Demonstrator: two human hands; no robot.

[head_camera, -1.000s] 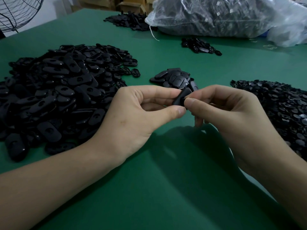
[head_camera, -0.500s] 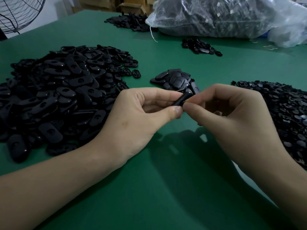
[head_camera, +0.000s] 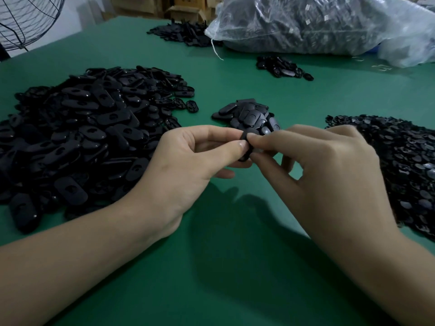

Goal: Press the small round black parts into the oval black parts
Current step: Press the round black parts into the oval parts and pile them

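Both your hands meet above the green table (head_camera: pixel 211 274), just in front of the small heap of oval pieces (head_camera: pixel 247 115) at the centre. Your left hand (head_camera: pixel 188 161) pinches one oval piece (head_camera: pixel 245 156) between thumb and forefinger, the other fingers curled beneath it. Your right hand (head_camera: pixel 329 175) closes on the same piece from the other side, thumb and forefinger tips pressed against it and touching your left thumb. Only a sliver of the black piece shows between the fingertips, held off the table. Whether a small round piece sits under your fingers cannot be told, since they cover it.

To your left lies the large pile of oval pieces (head_camera: pixel 82 137), spread wide across the table. To your right lies the pile of small round pieces (head_camera: pixel 400 165), near your right wrist. Farther back there are two more heaps – one (head_camera: pixel 282 67) beside a big clear plastic bag (head_camera: pixel 306 24) stuffed with dark parts, another (head_camera: pixel 181 34) at the far edge. A wire fan guard (head_camera: pixel 26 20) stands off the table's far left corner, and cardboard boxes (head_camera: pixel 183 11) sit behind the table
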